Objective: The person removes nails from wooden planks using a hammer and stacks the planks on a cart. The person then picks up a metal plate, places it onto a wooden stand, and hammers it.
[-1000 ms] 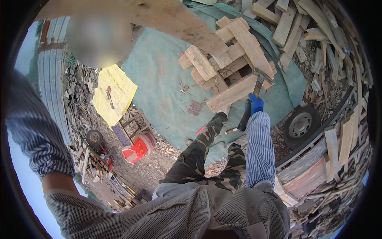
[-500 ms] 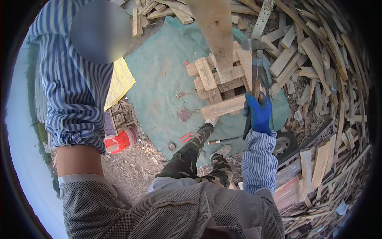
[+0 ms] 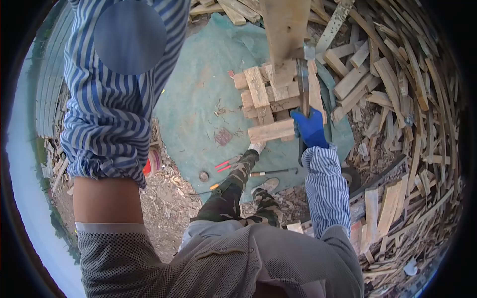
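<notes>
In the head view my right hand (image 3: 312, 128), in a blue glove, is closed around the handle of a hammer (image 3: 302, 87). The hammer's head lies against or right beside the lower part of a wide wooden board (image 3: 285, 37), which comes down from the top edge. Below that board sits a stack of short crossed wooden blocks (image 3: 257, 89), with a loose-looking front plank (image 3: 271, 131) near my glove. My left arm, in a blue striped sleeve (image 3: 107, 114), reaches up out of the frame, so my left hand cannot be seen.
A green tarp (image 3: 194, 114) covers the ground under the stack. On it lie red-handled pliers (image 3: 226, 164), a thin bar (image 3: 273, 172) and a small round object (image 3: 203, 176). Scrap wood (image 3: 397, 84) is heaped along the right. A red and white bucket (image 3: 153, 161) stands at left.
My right hand has moved left with the hammer, bringing its head to the board's lower part. The left sleeve has shifted right, and the whole view has moved slightly.
</notes>
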`<state>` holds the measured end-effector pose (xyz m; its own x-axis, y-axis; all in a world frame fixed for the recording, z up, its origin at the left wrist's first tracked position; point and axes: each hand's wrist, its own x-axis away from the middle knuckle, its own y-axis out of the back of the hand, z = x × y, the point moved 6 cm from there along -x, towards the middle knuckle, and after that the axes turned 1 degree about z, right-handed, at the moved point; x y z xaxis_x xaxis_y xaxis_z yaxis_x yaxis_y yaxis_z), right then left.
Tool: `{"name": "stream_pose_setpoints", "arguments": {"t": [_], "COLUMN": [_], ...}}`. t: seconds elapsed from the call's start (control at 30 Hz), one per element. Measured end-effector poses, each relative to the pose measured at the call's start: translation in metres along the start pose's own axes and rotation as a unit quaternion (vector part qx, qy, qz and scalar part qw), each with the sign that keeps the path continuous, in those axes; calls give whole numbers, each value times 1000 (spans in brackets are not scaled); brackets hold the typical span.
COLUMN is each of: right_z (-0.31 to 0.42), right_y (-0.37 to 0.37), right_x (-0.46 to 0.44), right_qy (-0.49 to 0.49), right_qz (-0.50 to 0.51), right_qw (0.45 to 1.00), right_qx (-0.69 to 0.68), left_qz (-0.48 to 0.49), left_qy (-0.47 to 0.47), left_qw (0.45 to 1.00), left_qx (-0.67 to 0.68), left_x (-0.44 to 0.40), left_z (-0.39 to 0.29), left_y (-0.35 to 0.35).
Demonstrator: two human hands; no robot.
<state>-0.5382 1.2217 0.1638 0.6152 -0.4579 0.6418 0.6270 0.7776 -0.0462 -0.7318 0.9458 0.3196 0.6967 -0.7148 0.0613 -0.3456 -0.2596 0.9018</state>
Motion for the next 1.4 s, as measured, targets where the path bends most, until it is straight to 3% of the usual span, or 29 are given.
{"name": "stream_pose_setpoints", "arguments": {"t": [0.1, 0.2, 0.3, 0.37, 0.47, 0.6, 0.7, 0.77, 0.83, 0.93, 1.07, 1.4], "right_z": [70, 97, 5, -83, -80, -76, -84, -115, -99, -81, -68, -80], "right_y": [1, -10, -9, 8, 13, 54, 69, 61, 31, 26, 10, 46], "right_x": [48, 69, 3, -64, -61, -74, -108, -145, -132, -125, -119, -126], "right_qy": [172, 291, 202, 113, 221, -37, -47, 23, 48, 49, 148, 85], "right_qz": [-38, -14, -28, -83, -101, -3, 1, -90, -124, -92, -91, -109], "right_qw": [984, 954, 979, 948, 923, 969, 960, 906, 901, 908, 905, 900], "right_qx": [4, -68, 30, 286, 299, 246, 278, 413, 413, 405, 389, 414], "left_qz": [-5, -2, -4, -2, -9, 1, 4, 4, 10, 17, 26, 42], "left_qy": [1, 3, 2, -4, -6, -11, -13, -14, -17, -23, -27, -56], "left_qw": [1000, 1000, 1000, 1000, 1000, 1000, 1000, 1000, 1000, 1000, 999, 996], "left_qx": [4, 7, 9, 9, 8, 6, 2, -3, -9, -14, -30, -57], "left_x": [0, -2, -2, -5, -7, -11, -13, -15, -20, -29, -44, -48], "left_z": [3, 6, 7, 7, 8, 10, 10, 9, 8, 7, 3, -23], "left_y": [0, -1, 1, -2, 0, -1, 0, 1, 1, 0, -4, -14]}}
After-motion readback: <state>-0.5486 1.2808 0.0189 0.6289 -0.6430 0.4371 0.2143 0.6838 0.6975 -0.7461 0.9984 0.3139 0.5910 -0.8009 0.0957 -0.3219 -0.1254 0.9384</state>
